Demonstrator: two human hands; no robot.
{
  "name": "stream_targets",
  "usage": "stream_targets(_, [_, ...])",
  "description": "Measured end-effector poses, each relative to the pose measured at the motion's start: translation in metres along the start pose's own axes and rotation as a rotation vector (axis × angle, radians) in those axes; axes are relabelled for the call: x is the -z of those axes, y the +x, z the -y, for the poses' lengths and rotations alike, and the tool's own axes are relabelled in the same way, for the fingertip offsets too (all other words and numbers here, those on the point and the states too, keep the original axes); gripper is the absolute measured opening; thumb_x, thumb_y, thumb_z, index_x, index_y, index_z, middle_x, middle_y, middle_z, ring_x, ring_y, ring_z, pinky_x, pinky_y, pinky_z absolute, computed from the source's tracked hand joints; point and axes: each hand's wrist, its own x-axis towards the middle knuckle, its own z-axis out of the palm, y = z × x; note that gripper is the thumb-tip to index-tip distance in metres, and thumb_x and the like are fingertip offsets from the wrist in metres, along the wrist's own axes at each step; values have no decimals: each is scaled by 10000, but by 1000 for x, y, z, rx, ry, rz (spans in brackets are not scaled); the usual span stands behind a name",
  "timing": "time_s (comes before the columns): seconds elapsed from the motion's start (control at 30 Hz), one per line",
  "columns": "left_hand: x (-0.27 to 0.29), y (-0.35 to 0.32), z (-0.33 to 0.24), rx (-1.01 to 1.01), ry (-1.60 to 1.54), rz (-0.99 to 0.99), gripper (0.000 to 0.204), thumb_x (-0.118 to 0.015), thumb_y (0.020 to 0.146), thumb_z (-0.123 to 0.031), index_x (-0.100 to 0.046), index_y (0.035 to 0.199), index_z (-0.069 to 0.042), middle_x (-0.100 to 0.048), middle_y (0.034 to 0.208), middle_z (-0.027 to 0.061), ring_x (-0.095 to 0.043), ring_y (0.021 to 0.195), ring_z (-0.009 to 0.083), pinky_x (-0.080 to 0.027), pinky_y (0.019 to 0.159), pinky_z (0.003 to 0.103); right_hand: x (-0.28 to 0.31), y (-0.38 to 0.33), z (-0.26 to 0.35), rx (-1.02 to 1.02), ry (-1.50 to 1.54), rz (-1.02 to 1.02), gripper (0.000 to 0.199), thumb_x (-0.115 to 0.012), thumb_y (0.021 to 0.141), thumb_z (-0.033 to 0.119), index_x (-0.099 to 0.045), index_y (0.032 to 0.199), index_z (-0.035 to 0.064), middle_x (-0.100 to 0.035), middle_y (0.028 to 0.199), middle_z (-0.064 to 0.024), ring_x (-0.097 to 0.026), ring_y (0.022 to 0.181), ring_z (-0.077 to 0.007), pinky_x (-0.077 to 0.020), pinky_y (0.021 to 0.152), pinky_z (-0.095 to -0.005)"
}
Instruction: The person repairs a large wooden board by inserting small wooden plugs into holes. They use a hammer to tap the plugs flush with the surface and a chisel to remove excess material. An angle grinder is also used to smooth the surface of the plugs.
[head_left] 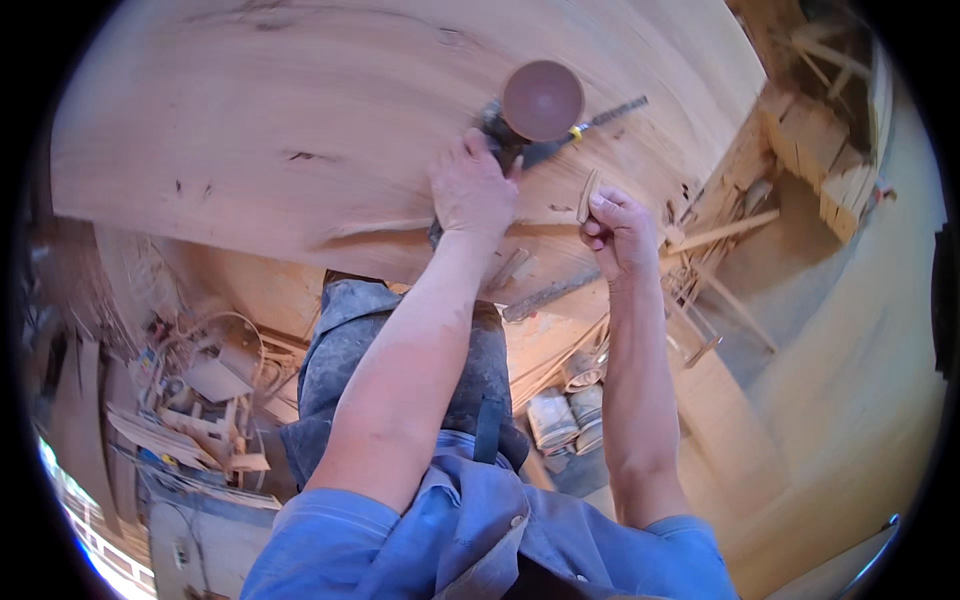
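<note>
A large pale wood slab (330, 130) spans the upper view. On it lies an angle grinder (496, 122), its round brown sanding disc (542, 100) facing up. My left hand (472, 190) is closed around the grinder's dark body, hiding much of it. To the right, my right hand (622, 230) pinches a thin, curved tan piece (589, 196) between thumb and fingers, a little above the slab's near edge. Its material is hard to make out. Beside the disc, a slim dark bar with a yellow band (577, 132) points away to the right.
Wood scraps (210, 420) pile up at the lower left. Several tins (553, 420) stand on the floor between my arms. Loose sticks (725, 230) and stacked wood blocks (815, 150) lie off the slab's right side. My legs (370, 320) are close to its near edge.
</note>
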Motion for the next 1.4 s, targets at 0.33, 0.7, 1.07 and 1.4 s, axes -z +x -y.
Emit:
stream_targets(0.33, [3, -24, 8, -77, -39, -64, 685, -776, 852, -321, -483, 1356, 38, -600, 1182, 228, -563, 1161, 401, -425, 992, 523, 40, -4, -73, 85, 1012, 384, 211, -664, 966, 120, -597, 1142, 25, -650, 976, -130, -621, 759, -197, -450, 565, -274])
stream_targets(0.7, [-55, -84, -113, -851, -194, 287, 387, -682, 898, -37, -602, 1273, 12, -612, 1142, 204, -601, 1097, 402, -507, 916, 461, 76, -4, -93, 195, 797, -432, 66, -698, 924, 52, -683, 959, -2, -713, 823, -74, -664, 676, -145, -515, 611, -257])
stream_targets(1.07, [-131, -58, -208, -908, -64, 581, 193, -647, 897, -24, -696, 1084, -25, -652, 1009, 173, -646, 912, 407, -526, 806, 463, 154, 26, -95, 220, 988, -553, 178, -729, 877, 72, -717, 1015, -40, -720, 858, -77, -661, 684, -129, -467, 526, -250])
stream_targets(1.4, [-196, -12, -260, -1435, 228, 159, 225, -693, 812, -32, -736, 1032, -43, -624, 1054, 121, -576, 1062, 333, -502, 891, 438, 124, -38, -201, 69, 100, -810, 570, -754, 841, 160, -542, 1334, -34, -624, 1161, -188, -653, 1055, -317, -538, 913, -424])
